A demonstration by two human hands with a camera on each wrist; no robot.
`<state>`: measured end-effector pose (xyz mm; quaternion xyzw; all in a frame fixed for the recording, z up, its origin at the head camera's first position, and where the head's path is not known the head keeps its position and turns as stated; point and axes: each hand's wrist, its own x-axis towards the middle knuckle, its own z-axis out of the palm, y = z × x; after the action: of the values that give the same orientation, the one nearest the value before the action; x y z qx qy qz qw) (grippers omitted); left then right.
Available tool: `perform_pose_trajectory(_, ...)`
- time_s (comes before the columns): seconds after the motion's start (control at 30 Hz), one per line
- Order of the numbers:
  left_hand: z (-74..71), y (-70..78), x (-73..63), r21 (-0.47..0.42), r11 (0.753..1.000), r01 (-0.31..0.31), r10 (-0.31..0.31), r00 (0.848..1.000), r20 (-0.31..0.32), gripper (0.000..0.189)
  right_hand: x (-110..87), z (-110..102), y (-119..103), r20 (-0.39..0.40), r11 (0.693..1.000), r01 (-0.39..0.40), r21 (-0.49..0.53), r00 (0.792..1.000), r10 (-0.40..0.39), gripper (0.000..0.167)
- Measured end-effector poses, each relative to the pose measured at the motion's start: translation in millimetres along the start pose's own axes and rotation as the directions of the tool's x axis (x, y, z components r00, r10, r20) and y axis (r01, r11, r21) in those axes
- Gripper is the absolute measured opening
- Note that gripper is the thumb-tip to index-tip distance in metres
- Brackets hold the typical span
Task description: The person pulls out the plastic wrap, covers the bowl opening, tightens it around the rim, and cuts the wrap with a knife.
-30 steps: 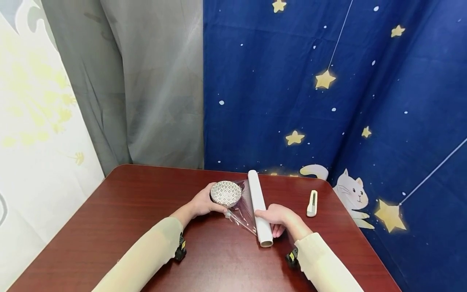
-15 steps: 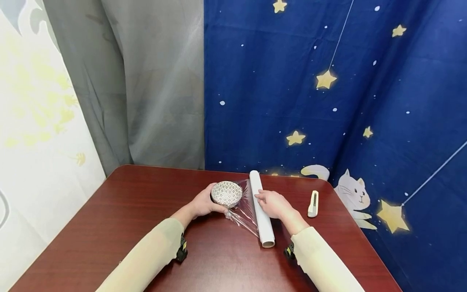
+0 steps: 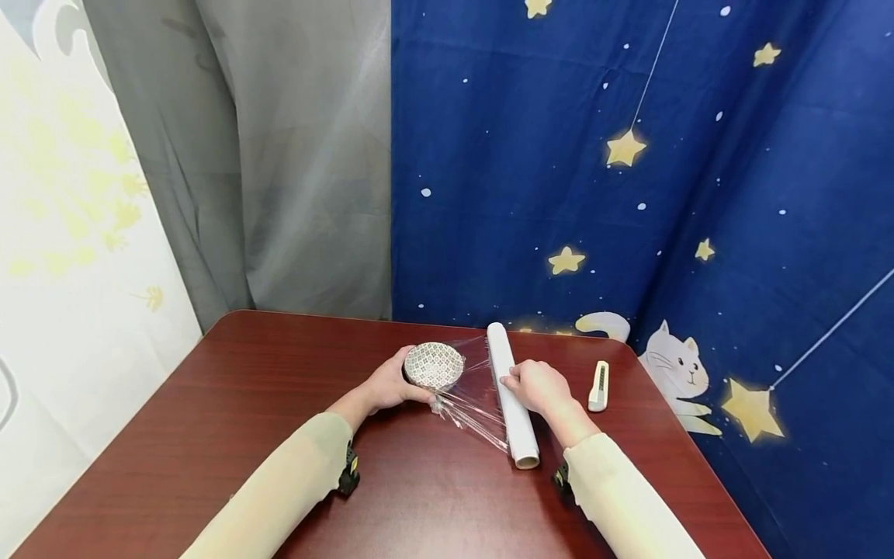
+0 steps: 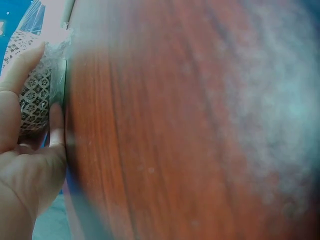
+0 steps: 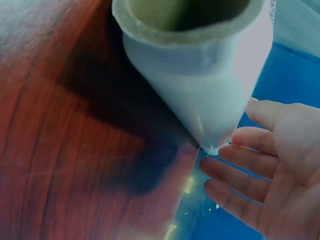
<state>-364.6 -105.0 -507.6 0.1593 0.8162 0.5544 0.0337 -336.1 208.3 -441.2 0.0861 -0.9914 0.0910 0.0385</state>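
My left hand (image 3: 387,386) grips a small patterned bowl (image 3: 434,366) from its left side, thumb toward the front. In the left wrist view the patterned bowl (image 4: 36,97) sits between thumb and fingers, crumpled clear film (image 4: 59,42) by the thumb. Cling film (image 3: 475,411) stretches from the bowl to a white cling film roll (image 3: 513,396) lying on the table. My right hand (image 3: 541,386) touches the roll's right side with its fingertips. The right wrist view shows those fingers fairly straight beside the roll (image 5: 200,75), its hollow core facing the camera.
A cream box cutter (image 3: 598,386) lies on the table right of my right hand. The red-brown table (image 3: 293,373) ends at a back edge, close to the roll's far end. Grey and blue curtains (image 3: 503,194) hang behind.
The roll has shifted right, away from the bowl, and the film between them is stretched longer. My right hand moved up along the roll, then right with it. My left hand stays on the bowl.
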Motion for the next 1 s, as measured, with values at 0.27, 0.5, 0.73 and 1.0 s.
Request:
perform_pose_trajectory(0.27,-0.4,-1.5,-0.8,-0.004,1.000,0.001,-0.001,1.000,-0.009,0.111,-3.6,3,10,0.009,0.999,-0.033,0.002,0.999,0.033,0.029)
perform_pose_trajectory(0.5,0.9,-2.2,-3.5,-0.019,1.000,0.011,-0.011,1.000,-0.003,0.111,-6.0,8,18,-0.024,0.996,0.024,0.091,0.999,-0.022,0.028)
perform_pose_trajectory(0.73,2.1,-1.0,-3.7,-0.027,1.000,0.002,-0.002,1.000,-0.005,0.110,-8.4,7,19,-0.058,0.994,0.015,0.104,0.998,-0.009,0.025)
perform_pose_trajectory(1.0,1.9,-0.1,-3.4,-0.039,0.999,-0.006,0.006,1.000,-0.004,0.110,-8.0,4,26,-0.061,0.989,-0.075,0.126,0.995,0.084,0.025)
